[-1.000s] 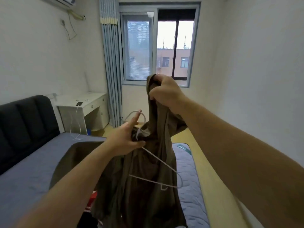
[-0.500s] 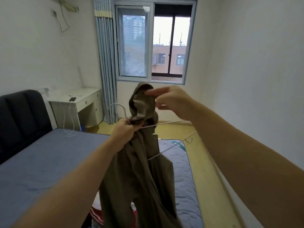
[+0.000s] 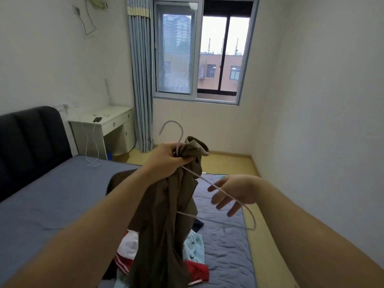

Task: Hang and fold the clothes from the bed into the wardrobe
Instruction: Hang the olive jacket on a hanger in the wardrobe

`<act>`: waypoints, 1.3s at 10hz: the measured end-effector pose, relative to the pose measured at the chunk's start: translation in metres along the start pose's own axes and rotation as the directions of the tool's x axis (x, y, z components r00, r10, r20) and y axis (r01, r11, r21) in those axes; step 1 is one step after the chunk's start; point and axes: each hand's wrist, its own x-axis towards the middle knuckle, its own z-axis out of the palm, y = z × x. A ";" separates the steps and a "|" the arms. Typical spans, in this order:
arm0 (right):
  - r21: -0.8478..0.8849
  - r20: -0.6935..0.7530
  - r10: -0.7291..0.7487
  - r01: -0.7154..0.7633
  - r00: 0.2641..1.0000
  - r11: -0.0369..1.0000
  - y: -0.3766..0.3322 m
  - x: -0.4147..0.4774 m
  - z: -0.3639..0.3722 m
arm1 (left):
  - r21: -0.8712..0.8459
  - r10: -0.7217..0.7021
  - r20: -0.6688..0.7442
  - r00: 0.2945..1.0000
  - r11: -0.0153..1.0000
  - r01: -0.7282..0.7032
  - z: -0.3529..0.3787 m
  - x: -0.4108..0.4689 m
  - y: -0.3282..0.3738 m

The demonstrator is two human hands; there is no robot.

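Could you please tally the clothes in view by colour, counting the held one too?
Olive garment: 1, in the left hand
Red garment: 1
White, red-striped garment: 1
Light blue garment: 1
Navy garment: 1
Total: 5

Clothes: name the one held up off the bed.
The olive-brown garment, gripped with the hanger in the left hand; the red-and-white top, pale blue piece and navy piece lie on the bed.

A bed [image 3: 52,204] with a blue-grey sheet fills the left and middle. A heap of clothes [image 3: 193,248], red, white and pale blue, lies at its near end. A white cable [image 3: 93,163] lies far left.
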 end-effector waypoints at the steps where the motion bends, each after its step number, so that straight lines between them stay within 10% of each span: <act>1: -0.011 0.276 -0.048 0.053 0.960 0.999 -0.005 0.013 0.028 | 0.067 0.088 -0.002 0.996 0.994 -0.088 0.001 0.004 0.008; 5: 0.249 -0.346 -0.196 0.291 0.918 0.924 -0.016 0.028 0.027 | 0.404 0.121 -0.078 0.990 0.911 -0.080 -0.026 0.007 -0.005; 6: 0.020 -0.780 -0.192 0.331 0.595 0.943 -0.011 0.017 -0.011 | 0.599 0.067 -0.131 0.989 0.800 0.026 -0.023 0.002 -0.016; 7: -0.102 -0.814 -0.277 0.344 0.510 0.934 -0.001 0.000 -0.036 | 0.637 0.054 -0.210 0.976 0.765 0.095 -0.017 0.001 -0.019; 9: -0.226 -0.760 -0.273 0.154 0.589 0.962 0.016 -0.035 -0.057 | 0.402 -0.008 -0.184 0.983 0.912 0.083 0.009 0.016 -0.008; 13: 0.317 -0.822 0.081 0.335 0.563 0.887 0.089 -0.108 -0.086 | 0.242 -0.025 0.040 0.999 0.970 0.014 0.126 0.030 0.006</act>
